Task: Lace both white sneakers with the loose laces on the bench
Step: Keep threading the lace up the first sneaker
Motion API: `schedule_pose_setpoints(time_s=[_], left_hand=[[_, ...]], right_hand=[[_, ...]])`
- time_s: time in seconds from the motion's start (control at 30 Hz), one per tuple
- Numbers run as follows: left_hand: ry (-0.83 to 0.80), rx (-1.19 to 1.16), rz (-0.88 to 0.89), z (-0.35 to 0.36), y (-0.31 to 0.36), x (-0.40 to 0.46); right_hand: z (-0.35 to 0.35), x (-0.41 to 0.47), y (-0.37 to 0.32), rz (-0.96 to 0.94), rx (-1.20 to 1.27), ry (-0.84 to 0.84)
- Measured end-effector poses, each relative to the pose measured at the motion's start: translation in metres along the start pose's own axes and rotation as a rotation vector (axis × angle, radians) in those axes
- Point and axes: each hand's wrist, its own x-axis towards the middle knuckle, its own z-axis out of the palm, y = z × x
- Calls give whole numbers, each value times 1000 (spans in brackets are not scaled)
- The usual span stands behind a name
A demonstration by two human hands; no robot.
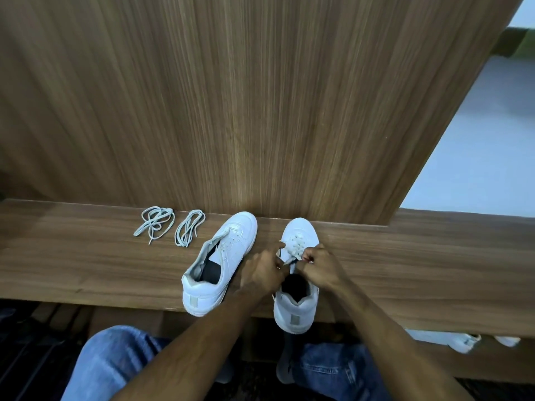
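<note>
Wood-grain brown worktop (72,264) runs across the view, backed by an upright panel (231,96) of the same wood. Farthest left on it lie two loose laces, both pale grey-white: one tangled lace (155,224) in a loose knot of loops, and just to its right a second lace (188,231) folded into a long narrow bundle. The two are near each other but apart.

Two white sneakers stand next. The left sneaker (220,261) has no lace in it; its long axis runs from the near edge toward the panel, tilted rightward, toe at the panel and heel at the near edge of the worktop. The right sneaker (298,302) points straight away from the person, toe against the panel, heel overhanging the near edge. A lace (298,246) already crosses its upper eyelets in several rows.

Both hands meet over the right sneaker's tongue. The left hand (265,270) has its fingers curled, pinching a lace end at the shoe's left side, with the forefinger stretched toward the eyelets. The right hand (321,267) is curled tight, pinching the other lace end between thumb and fingertips.

Blue jeans (115,363) cover the person's knees below the worktop.
</note>
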Motion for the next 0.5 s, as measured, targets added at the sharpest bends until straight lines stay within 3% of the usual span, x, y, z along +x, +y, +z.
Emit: schedule_pose_setpoints(time_s=[0.1,0.17,0.23,0.3,0.5], left_hand=[[7,-17,-54,1,0,-1],[8,-11,-87,3,-2,0],[19,-10,-105,4,-4,2],[18,0,-107,5,-4,5],[6,153,-28,7,0,5]], right_hand=[[-17,2,-9,21,56,-123],[-40,-3,-23,60,353,-133],[-71,-6,-39,59,706,-16],[-105,-6,-51,17,888,100],[-143,7,-52,-2,886,343]])
